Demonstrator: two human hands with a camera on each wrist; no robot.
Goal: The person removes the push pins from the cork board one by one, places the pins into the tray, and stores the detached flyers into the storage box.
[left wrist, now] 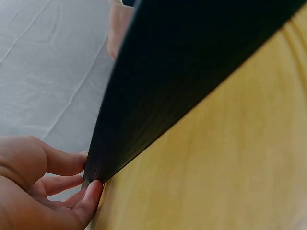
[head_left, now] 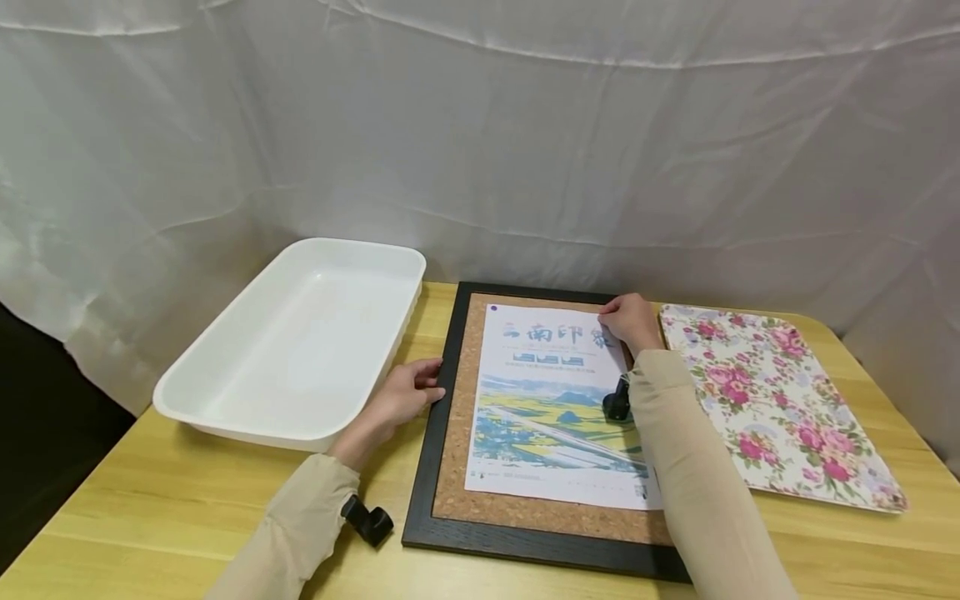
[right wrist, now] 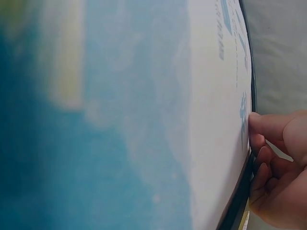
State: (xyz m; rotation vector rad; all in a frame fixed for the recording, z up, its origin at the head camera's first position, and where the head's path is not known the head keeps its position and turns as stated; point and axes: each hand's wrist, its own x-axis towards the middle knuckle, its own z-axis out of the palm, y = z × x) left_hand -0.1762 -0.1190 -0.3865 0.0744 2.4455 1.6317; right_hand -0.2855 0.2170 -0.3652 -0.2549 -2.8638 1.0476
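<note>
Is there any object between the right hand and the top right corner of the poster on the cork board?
Nothing visible. The right hand already rests its fingertips on the poster at that corner, and the left hand touches the frame's left edge.

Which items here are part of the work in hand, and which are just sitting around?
In hand:
- cork board, black frame; left hand touches its left edge
- poster lying on the cork; right hand at its top right corner

Lying about:
- white tray, left of the board
- floral tray, right of the board
- wooden table
</note>
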